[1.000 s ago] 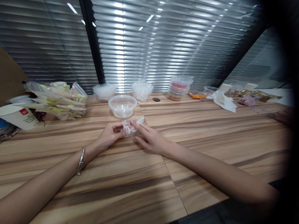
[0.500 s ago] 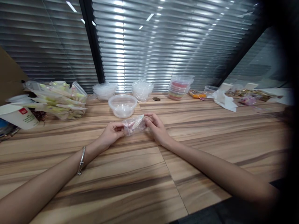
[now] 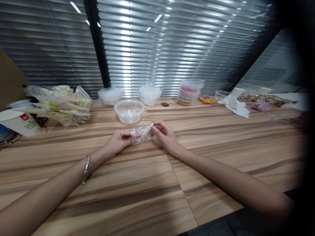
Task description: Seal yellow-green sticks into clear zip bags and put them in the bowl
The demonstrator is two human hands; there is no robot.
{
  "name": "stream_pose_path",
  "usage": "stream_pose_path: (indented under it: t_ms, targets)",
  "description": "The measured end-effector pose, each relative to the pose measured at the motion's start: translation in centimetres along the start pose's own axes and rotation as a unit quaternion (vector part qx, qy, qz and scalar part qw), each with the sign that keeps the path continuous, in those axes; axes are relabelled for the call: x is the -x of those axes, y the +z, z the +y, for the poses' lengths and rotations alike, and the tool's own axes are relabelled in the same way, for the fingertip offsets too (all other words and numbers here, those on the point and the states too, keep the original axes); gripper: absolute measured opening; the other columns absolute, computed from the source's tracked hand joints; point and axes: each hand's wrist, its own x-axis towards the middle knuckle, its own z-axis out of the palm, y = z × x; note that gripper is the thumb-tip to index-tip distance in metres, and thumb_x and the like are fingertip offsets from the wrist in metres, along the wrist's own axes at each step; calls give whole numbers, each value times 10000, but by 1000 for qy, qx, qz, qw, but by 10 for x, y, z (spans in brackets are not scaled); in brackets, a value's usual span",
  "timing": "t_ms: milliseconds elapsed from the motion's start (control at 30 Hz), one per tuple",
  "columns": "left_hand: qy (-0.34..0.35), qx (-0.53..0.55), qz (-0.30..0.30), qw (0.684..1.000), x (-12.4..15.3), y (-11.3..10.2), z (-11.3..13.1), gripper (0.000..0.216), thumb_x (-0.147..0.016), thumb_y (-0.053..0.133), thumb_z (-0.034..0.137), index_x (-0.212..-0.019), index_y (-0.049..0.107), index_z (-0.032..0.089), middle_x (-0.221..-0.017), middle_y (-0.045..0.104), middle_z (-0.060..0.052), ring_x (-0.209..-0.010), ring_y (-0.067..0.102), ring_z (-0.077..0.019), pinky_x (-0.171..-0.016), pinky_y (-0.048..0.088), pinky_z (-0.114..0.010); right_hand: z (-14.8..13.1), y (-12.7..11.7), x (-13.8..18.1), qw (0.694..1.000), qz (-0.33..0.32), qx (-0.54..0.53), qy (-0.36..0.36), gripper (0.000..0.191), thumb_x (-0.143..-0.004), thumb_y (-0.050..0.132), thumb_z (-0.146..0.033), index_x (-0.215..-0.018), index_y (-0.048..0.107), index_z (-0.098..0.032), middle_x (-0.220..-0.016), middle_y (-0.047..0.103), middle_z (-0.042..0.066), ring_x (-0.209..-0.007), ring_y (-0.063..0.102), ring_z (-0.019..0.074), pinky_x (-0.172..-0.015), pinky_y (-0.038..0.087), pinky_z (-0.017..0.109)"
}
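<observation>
Plastic bag (image 3: 140, 135) sits pinched between both hands (image 3: 117, 141) (image 3: 167, 138), forearms (image 3: 209, 168) slanting inward.

Left grip (image 3: 116, 141) opposite right grip (image 3: 168, 137), pinched

From afar I see the tan table (image 3: 118, 193) streaked brown, a red square (image 3: 24, 117) on the white cup (image 3: 18, 124), a silver bracelet (image 3: 85, 169), a clear bag (image 3: 138, 138).

a small see-through plastic bag (image 3: 140, 137) — shiny and crinkly — is pinched at one end by the left hand (image 3: 118, 140) and at the other by the right hand (image 3: 167, 136). it tips up a little toward the right. a thin pale strip (image 3: 147, 130) shows in it, slanting — too blurry to name.
</observation>
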Motion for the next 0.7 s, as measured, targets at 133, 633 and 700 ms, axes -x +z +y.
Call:
stream_pose_path:
  t_ms: [133,633,700]
  targets:
    - [2,-8,0,1000,0,0,-1,257,-670,734,256,-914,729,174,-985,713,-68,-909,642,-222,-881,458,-343,0,0,1,1000,1,10,-2,176,-830,573,-344,-936,544,-206,-734,578,-7,-674,565,124,-642,480,267]
    - [35,-40,-16,998,-1,-1,-4,252,-698,711,270,-929,726,170,-990,712,-68,-932,644,-232,-885,470,-346,-4,-2,5,992,16,114,-48,155,-838,559,-350,-905,559,-211,-715,570,1,-651,558,132,-625,467,275]
    - [38,-43,-16,998,-1,-1,-4,244,-701,708,267,-922,726,165,-1006,707,-72,-935,644,-233,-882,473,-346,-3,-2,6,990,25,126,-54,157,-836,561,-353,-902,564,-210,-698,568,-2,-637,553,132,-614,464,275]
